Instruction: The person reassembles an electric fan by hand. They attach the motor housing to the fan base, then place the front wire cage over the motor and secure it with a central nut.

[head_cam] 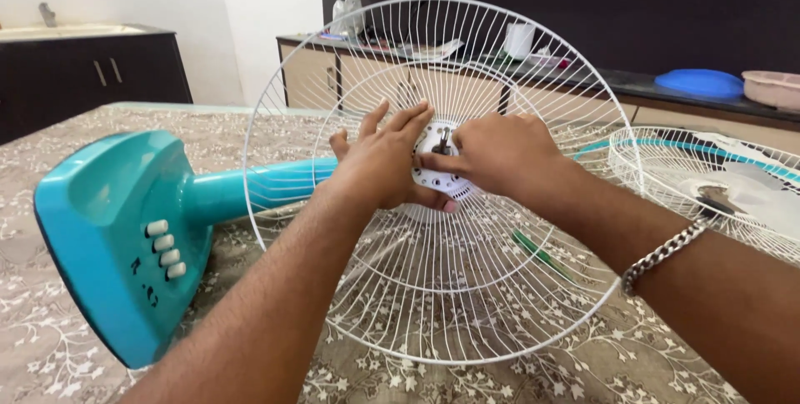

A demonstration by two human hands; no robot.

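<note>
Hands at the fan hub

Fan [125,237] is lying on its side on the bench [50,329], base at 9 o'clock. Left hand [383,158], fingers spread, is pressing flat on the white grille [442,287] beside the hub [437,166]. Right hand [496,154] is pinching the hub's rim. A second grille [667,170] is lying at 3 o'clock.

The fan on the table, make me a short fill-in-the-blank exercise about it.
1. The fan's base is coloured ____.
2. Both hands, the left hand and right hand, meet at the ____ of the white wire guard.
3. The right wrist wears a metal ____.

Missing words: teal; centre; bracelet
</note>
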